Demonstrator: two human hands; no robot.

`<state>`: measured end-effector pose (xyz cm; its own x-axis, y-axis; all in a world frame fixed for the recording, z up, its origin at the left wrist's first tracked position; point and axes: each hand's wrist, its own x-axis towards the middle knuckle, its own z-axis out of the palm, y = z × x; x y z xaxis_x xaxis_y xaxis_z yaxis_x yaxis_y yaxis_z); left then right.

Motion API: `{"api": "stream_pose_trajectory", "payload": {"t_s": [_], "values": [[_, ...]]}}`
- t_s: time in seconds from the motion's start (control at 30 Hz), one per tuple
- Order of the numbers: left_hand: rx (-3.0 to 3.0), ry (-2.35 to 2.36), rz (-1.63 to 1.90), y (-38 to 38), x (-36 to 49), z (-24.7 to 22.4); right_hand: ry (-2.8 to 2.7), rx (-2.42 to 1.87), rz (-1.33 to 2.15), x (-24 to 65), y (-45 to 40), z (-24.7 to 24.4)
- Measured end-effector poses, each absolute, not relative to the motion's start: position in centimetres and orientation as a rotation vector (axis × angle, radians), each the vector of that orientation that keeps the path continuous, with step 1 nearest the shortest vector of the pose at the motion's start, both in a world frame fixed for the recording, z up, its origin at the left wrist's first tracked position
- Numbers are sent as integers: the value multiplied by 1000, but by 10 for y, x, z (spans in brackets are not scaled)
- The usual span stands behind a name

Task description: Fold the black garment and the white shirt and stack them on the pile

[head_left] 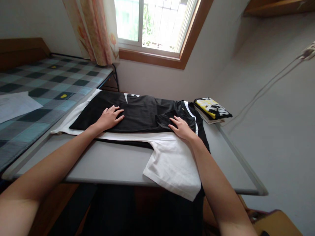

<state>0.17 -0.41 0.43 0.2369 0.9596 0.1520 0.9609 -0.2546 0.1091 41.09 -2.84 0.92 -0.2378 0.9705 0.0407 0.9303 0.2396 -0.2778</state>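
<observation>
A black shirt with a white print lies lengthwise on the grey table, its side folded in and one sleeve turned back onto it. Beneath it is a white shirt, whose sleeve hangs over the table's front edge. More black cloth shows under the white one. My left hand rests flat on the black shirt's left part, fingers spread. My right hand lies on the folded black sleeve near the collar, fingers apart. Neither hand grips the cloth.
A stack of folded clothes, black and yellow on top, sits at the table's back right. On the left is a bed with a checked cover and papers. Behind are a curtain and a window; a cable hangs along the right wall.
</observation>
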Motion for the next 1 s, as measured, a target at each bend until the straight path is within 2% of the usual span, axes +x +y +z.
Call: {"api": "stream_pose_trajectory", "payload": {"t_s": [1.0], "values": [[-2459, -1897, -278, -3, 1, 3, -2294, -1805, 291, 408, -31, 14]]}}
